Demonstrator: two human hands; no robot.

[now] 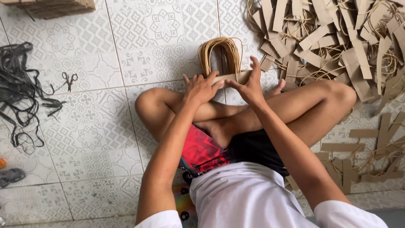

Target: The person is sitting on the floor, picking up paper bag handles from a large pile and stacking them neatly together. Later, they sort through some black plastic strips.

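Note:
I sit cross-legged on a patterned tile floor. My left hand (pixel 201 88) and my right hand (pixel 249 84) both grip a stack of brown cardboard strips (pixel 236 77) held flat above my crossed shins. A bunch of tan twisted-paper cord loops (pixel 219 52) rises in an arch from that stack, away from me. My left fingers press on the strip's near left end. My right hand covers its right part, fingers spread over the top.
A large heap of loose cardboard strips with cord loops (pixel 337 38) fills the upper right. More strips (pixel 363 160) lie by my right knee. Black straps (pixel 21 84) sprawl at the left, a flat cardboard stack (pixel 55 7) at the top left.

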